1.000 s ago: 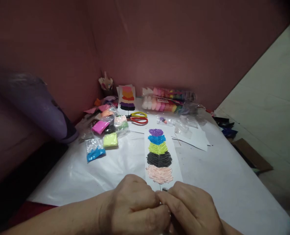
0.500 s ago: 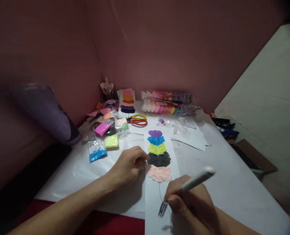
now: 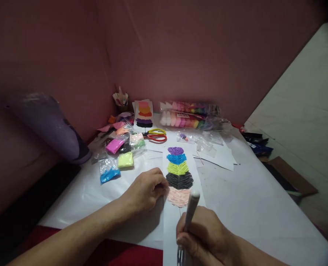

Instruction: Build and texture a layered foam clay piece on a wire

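A white paper strip (image 3: pixel 171 229) lies in front of me, bearing stacked clay bands: purple, blue, yellow-green, black (image 3: pixel 179 180) and pale pink (image 3: pixel 180 197). A thin drawn line runs down from the pink band. At the strip's left edge, beside the black and pink bands, rests my left hand (image 3: pixel 148 188), its fingers curled together; what they pinch, if anything, is hidden. My right hand (image 3: pixel 205 234) grips a fork (image 3: pixel 192 208) with a pale handle, held upright over the strip's lower part. The fork's tines point down, partly cut off by the frame's lower edge.
Small bags of clay, including a yellow one (image 3: pixel 125 160) and a blue one (image 3: pixel 110 175), lie to the left. Behind the strip are scissors (image 3: pixel 156 135), a card with coloured bands (image 3: pixel 144 112) and clay packs (image 3: pixel 183 120). Paper scraps (image 3: pixel 219 157) lie to the right.
My right hand has moved down and left, and the fork has turned from leaning right to nearly upright. My left hand has stayed almost in place.
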`<action>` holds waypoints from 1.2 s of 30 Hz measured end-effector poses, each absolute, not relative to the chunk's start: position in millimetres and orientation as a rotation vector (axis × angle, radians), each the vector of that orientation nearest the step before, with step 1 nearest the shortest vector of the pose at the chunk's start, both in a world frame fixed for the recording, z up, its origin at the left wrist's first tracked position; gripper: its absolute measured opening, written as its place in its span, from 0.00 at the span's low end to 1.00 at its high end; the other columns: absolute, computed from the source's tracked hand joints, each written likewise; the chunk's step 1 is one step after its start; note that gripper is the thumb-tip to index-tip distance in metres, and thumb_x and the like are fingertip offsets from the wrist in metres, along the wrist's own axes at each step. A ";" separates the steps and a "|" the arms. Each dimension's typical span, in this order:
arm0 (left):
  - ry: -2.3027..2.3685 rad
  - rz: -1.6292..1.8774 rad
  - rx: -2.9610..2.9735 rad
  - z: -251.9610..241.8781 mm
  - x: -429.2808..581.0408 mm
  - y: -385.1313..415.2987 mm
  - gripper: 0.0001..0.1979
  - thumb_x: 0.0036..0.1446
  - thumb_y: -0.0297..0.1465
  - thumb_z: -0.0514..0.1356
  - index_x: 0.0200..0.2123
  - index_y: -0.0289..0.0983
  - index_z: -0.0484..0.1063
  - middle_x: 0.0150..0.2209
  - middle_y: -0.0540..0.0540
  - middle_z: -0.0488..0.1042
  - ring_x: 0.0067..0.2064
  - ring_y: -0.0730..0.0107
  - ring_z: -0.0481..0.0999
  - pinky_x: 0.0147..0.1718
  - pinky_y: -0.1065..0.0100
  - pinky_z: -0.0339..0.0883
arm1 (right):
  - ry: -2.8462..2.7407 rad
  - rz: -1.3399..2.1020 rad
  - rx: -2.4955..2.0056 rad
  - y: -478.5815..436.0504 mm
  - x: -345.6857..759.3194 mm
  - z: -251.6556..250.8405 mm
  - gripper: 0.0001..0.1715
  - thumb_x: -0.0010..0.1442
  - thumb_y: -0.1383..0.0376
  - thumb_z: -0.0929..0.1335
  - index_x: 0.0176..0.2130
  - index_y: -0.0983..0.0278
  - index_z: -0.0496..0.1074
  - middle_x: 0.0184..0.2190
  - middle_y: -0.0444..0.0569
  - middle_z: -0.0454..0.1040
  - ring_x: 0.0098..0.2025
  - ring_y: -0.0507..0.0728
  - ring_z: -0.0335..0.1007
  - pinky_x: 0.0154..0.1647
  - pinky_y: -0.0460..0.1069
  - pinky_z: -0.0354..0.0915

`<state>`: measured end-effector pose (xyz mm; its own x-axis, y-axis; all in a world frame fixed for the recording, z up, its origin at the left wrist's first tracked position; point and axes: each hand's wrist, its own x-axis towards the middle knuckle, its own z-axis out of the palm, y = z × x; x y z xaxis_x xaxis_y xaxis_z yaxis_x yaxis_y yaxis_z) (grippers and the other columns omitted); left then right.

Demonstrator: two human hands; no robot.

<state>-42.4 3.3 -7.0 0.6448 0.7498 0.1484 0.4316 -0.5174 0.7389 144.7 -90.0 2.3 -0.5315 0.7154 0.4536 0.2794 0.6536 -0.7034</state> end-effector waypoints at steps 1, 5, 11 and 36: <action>0.919 0.598 2.195 -6.9 -42.2 3.2 0.07 0.54 0.20 0.57 0.30 0.34 0.75 0.33 0.46 0.71 0.35 0.72 0.71 0.35 0.69 0.65 | -2.062 0.770 -0.810 -89.3 144.4 3.1 0.23 0.69 0.56 0.56 0.30 0.64 0.67 0.20 0.44 0.67 0.22 0.49 0.63 0.23 0.44 0.61; 0.931 0.585 2.233 -7.0 -41.3 1.2 0.08 0.55 0.20 0.57 0.30 0.34 0.74 0.34 0.46 0.71 0.35 0.71 0.71 0.36 0.69 0.64 | -1.995 0.863 -0.985 -88.2 144.3 4.3 0.23 0.69 0.60 0.57 0.25 0.65 0.66 0.19 0.44 0.66 0.22 0.49 0.63 0.25 0.44 0.61; 0.969 0.525 2.313 -8.3 -42.9 -2.3 0.08 0.54 0.20 0.54 0.30 0.35 0.71 0.36 0.47 0.70 0.35 0.71 0.70 0.35 0.68 0.63 | -1.886 1.066 -0.985 -86.5 143.9 -1.3 0.22 0.67 0.59 0.58 0.23 0.64 0.61 0.15 0.40 0.61 0.17 0.47 0.56 0.19 0.43 0.55; 0.841 0.549 1.782 7.4 -43.3 -1.8 0.03 0.52 0.27 0.62 0.27 0.33 0.72 0.31 0.47 0.69 0.32 0.73 0.68 0.32 0.68 0.63 | -0.881 1.117 -1.040 -78.8 146.3 0.7 0.20 0.58 0.51 0.70 0.27 0.65 0.69 0.10 0.40 0.62 0.11 0.45 0.54 0.10 0.39 0.51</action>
